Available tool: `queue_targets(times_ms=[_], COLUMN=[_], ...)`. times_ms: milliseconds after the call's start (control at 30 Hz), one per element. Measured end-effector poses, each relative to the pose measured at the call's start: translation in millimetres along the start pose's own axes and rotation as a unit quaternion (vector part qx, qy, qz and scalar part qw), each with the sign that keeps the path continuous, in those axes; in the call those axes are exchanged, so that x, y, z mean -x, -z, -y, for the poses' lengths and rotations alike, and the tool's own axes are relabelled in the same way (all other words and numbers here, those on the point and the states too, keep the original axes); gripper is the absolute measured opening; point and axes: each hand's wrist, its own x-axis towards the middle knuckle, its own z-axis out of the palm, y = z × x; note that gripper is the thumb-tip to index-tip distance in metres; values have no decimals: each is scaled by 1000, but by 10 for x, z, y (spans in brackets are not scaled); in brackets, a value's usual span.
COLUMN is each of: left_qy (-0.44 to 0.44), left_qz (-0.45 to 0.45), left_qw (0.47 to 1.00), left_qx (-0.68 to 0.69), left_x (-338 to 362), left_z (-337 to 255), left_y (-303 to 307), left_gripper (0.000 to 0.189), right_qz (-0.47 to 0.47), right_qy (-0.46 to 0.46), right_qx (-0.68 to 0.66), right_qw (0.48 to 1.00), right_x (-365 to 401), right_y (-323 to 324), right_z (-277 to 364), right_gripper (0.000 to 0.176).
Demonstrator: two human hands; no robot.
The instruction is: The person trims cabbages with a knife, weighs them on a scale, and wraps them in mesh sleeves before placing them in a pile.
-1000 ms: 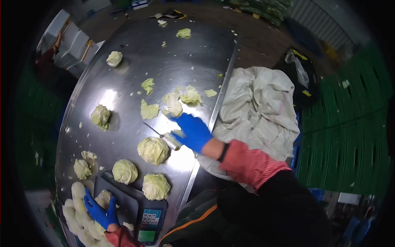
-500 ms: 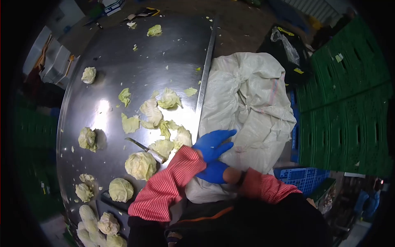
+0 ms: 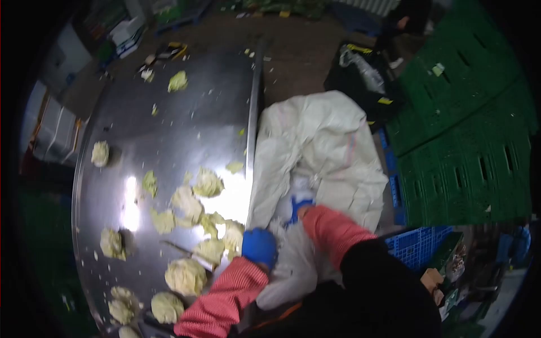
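Note:
A large white woven sack stands beside the metal table, its mouth now spread apart. My left hand, in a blue glove, is curled over the sack's near left edge at the table rim and appears to grip it. My right hand, also gloved, reaches down into the sack's mouth; its fingers are mostly hidden and blurred. Left of my left hand lie a knife, cabbage leaves and a trimmed cabbage. Another cabbage sits closer to me.
The metal table carries more cabbages and scattered leaf scraps. Stacked green crates rise at the right, with a blue crate below. A black bin stands beyond the sack, and a person is behind it.
My hands have parted: the left has moved down-left to the sack's edge, while the right has gone into the sack's mouth. The sack has opened up, and the view has shifted.

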Motion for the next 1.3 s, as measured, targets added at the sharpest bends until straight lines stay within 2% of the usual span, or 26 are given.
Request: queue_targets(times_ms=[33,100,133,233,267,367,400,433,467,500,533,567,667,700,767,800,833,900,967,1000,1033,1100,1133,1233,1267,1300], left_qy=[-12,-23,-24,-29,-26,-43,-48,-49,-55,-52,-48,-39,-42,-18,23,51,69,92,59,145,205,275,289,302,295,286], left_qz=[-5,-20,-31,-54,-46,-78,-95,-110,-122,-117,-111,-107,-129,-164,-242,-234,-217,-284,-369,-395,-423,-425,-426,-422,-416,-410], left_qw=[1000,999,998,997,997,994,991,989,986,986,987,987,970,933,812,655,457,302,319,390,416,407,379,309,291,272], left_qx=[14,35,39,49,56,67,78,90,104,106,110,117,201,320,531,717,860,905,871,819,779,760,769,797,810,822], left_x=[28,65,94,134,157,232,232,252,246,244,230,255,426,477,536,600,665,995,1278,1364,1479,1634,1748,1931,1945,1973], left_z=[27,42,41,73,68,106,122,132,154,167,163,162,220,231,294,370,466,713,885,956,1042,1365,1353,1308,1274,1252], left_y=[92,147,123,105,137,106,98,77,41,9,19,41,147,112,13,96,232,599,679,740,642,219,203,284,303,293], left_gripper=[27,40,44,48,46,46,46,46,45,47,49,51,46,46,46,46,47,52,53,53,47,37,34,26,24,23], right_qz=[-49,14,-79,7,-29,-53,-27,-58,-81,-118,-69,-71,-66,-57,-73,-67,-61,-78,-42,-38,-35,16,39,105,87,94], right_qy=[-182,-155,-201,-10,-34,38,4,86,167,269,259,294,301,324,405,437,467,568,616,631,646,663,668,668,675,662], right_qx=[-108,-76,-94,175,47,-145,-247,-308,-368,-416,-497,-558,-530,-548,-472,-470,-469,-398,-398,-383,-367,-316,-290,-357,-358,-314], right_qw=[976,985,972,984,998,987,969,946,911,861,825,773,790,769,780,764,747,717,678,673,668,679,684,645,639,674], right_x=[205,1114,1081,853,851,1038,1253,1295,1324,1308,1503,1684,2443,2599,2796,2868,2917,2893,2891,2832,2796,2734,2723,2740,2787,2841], right_y=[-232,651,448,569,782,1265,1638,1791,1876,1934,2294,2598,3784,3999,4303,4384,4428,4468,4400,4292,4191,4133,4099,3977,3898,3824], right_z=[271,437,397,51,59,51,214,243,232,171,218,286,798,980,1368,1586,1804,2231,2715,2914,3093,3342,3414,3606,3661,3679], right_gripper=[81,83,60,35,14,19,27,23,20,26,31,34,38,39,40,40,40,46,59,61,64,65,66,69,71,71])
